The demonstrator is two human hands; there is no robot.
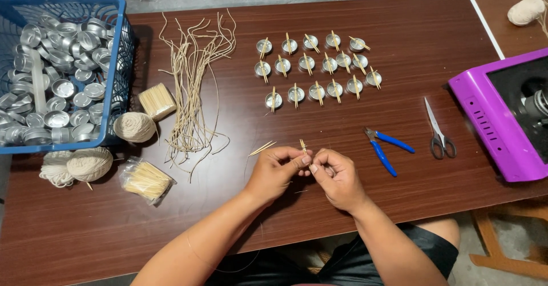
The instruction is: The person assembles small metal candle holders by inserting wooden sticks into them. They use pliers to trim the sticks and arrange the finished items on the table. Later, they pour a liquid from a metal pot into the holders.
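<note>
My left hand (275, 172) and my right hand (337, 177) meet above the front of the dark wooden table (399, 29). Their fingertips pinch a short pair of toothpicks (303, 146) that stick up between them. A thin wick strand seems to run from the fingers, too fine to follow. More loose toothpicks (261, 148) lie just left of my left hand. Further back stand three rows of small metal cups (317, 67), each with a toothpick pair laid across it.
A blue basket (117, 63) of several empty metal cups sits at far left. Cut wick strands (191, 86), toothpick bundles (156, 100), a toothpick bag (145, 180) and twine balls (134, 127) lie beside it. Blue pliers (383, 149), scissors (438, 132) and a purple machine (496, 120) are right.
</note>
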